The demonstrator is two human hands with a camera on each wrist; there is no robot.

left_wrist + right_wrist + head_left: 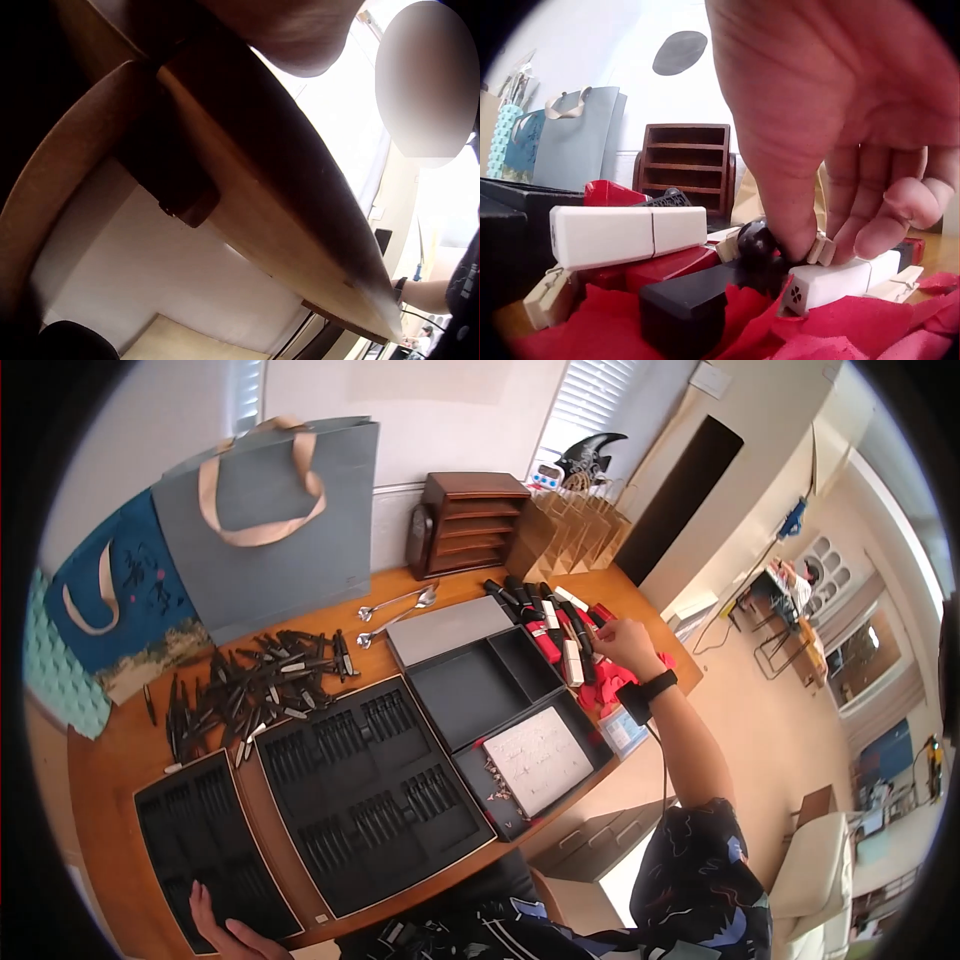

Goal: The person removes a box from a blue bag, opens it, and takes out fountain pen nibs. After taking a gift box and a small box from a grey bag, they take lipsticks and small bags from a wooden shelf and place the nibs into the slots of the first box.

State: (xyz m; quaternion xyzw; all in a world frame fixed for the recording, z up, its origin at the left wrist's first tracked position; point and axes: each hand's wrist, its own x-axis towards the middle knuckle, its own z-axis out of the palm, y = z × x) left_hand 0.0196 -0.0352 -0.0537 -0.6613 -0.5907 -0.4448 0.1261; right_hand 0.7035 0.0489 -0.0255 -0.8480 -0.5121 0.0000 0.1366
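My right hand (628, 647) reaches into a pile of lipstick tubes at the table's right side. In the right wrist view its thumb and fingertips pinch a small wooden clothespin (823, 249). Around it lie a white tube (630, 234), a second white tube (832, 285) right under the fingers, a black tube (686, 296) and crumpled red cloth (855, 322). My left hand (225, 930), fingers extended, is at the near edge of the smaller black slotted tray (190, 835). The left wrist view mostly shows the table's underside (277, 232).
Beside that tray lies a larger slotted tray (375, 790) and a black compartment box (460, 695) with a pale board (540, 760). Behind are slim black pieces (240, 685), spoons (400, 605), a grey gift bag (270, 550), a wooden shelf (470, 525) and brown paper bags (565, 530).
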